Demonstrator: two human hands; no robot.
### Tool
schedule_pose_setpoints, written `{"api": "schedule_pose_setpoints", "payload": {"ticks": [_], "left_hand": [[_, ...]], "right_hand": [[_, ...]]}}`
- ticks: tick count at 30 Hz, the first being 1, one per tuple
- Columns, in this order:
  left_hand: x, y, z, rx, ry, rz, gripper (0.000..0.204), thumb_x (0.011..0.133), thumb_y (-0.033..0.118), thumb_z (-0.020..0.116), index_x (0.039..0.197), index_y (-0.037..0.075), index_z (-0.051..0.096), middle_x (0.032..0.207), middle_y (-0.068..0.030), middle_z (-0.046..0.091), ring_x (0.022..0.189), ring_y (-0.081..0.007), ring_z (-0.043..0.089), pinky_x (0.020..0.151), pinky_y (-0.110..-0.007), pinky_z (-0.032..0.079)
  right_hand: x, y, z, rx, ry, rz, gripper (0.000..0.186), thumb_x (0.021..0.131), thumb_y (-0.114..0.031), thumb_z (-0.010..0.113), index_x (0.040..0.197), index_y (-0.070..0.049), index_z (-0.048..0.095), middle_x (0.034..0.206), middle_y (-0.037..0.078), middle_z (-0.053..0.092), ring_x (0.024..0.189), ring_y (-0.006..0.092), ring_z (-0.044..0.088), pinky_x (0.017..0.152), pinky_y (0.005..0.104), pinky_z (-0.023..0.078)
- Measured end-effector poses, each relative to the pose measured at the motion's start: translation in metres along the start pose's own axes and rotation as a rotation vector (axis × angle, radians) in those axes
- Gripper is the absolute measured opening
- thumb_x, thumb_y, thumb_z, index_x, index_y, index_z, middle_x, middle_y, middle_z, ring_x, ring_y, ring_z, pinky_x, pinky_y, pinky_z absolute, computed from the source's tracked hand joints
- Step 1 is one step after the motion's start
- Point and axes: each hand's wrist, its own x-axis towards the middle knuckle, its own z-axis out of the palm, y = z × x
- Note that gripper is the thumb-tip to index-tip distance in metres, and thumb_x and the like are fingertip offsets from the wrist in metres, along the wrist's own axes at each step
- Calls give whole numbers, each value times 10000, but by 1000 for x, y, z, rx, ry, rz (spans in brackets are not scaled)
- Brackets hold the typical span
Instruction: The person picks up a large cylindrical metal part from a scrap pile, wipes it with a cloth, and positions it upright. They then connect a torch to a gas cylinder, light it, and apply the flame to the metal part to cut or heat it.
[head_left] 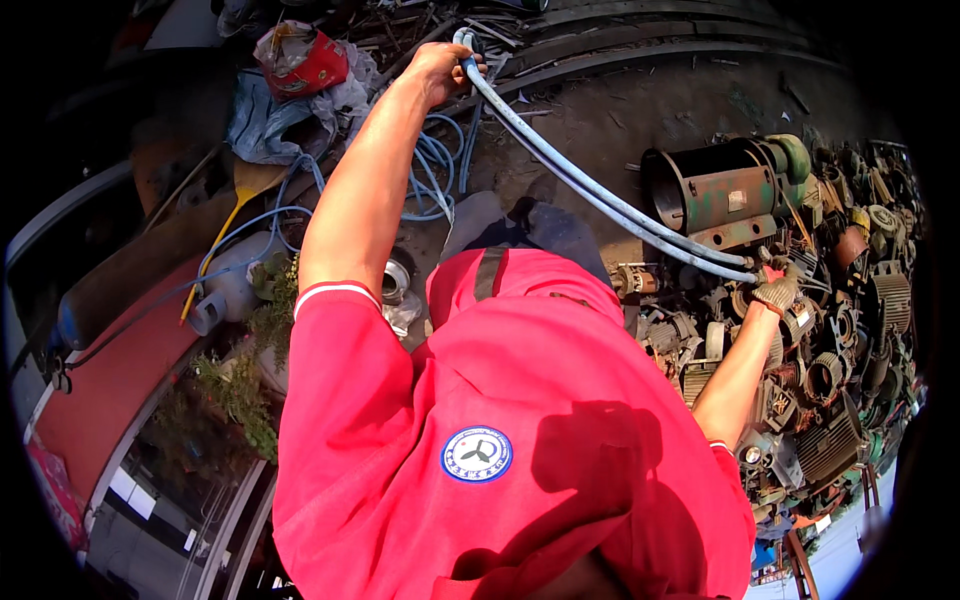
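My left hand [445, 68] is raised at the top, bare, its fingers closed round a loop of twin light-blue hoses [560, 165]. The doubled hose curves down to the right, where my right hand [775, 292], in a knit glove, grips its end by metal fittings [750, 263]; exactly which part is inside the fingers is hard to make out. Just above and left of that hand lies a rusty green metal housing [700, 190]. Further loose coils of blue hose [430, 170] lie on the ground behind my left arm.
A heap of old motors and castings [840, 380] fills the right side. At left are a long dark cylinder [130, 280], a white tank [235, 290], a yellow-handled scoop or broom [255, 178], plants [250, 405] and bags [305, 60]. Scrap strips [500, 35] lie at the top.
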Motion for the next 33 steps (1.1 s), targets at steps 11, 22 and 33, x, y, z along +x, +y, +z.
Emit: {"api": "schedule_pose_setpoints", "payload": {"ticks": [11,22,33], "left_hand": [[-112,-86,231,867,-675,733,878,849,538,691,1440,-61,442,1465,-289,443,1354,-410,446,1145,-441,342],[-230,-70,336,630,-837,1152,194,930,153,703,1092,55,665,782,-39,635,640,-163,576,621,-292,485],[-233,19,287,20,-1564,-186,410,905,340,750,1148,34,625,624,15,398,464,-95,366,459,-260,291]], "right_hand": [[4,-160,-47,409,82,-254,492,848,-339,793,1177,-16,622,1122,98,628,885,261,587,777,453,510],[-336,-213,107,479,-133,-685,283,965,-221,674,1114,-7,563,904,111,699,699,156,696,563,252,529],[-333,-221,134,648,-1279,-348,491,996,-279,602,1388,0,507,1086,168,715,1065,373,680,1052,540,467]]}}
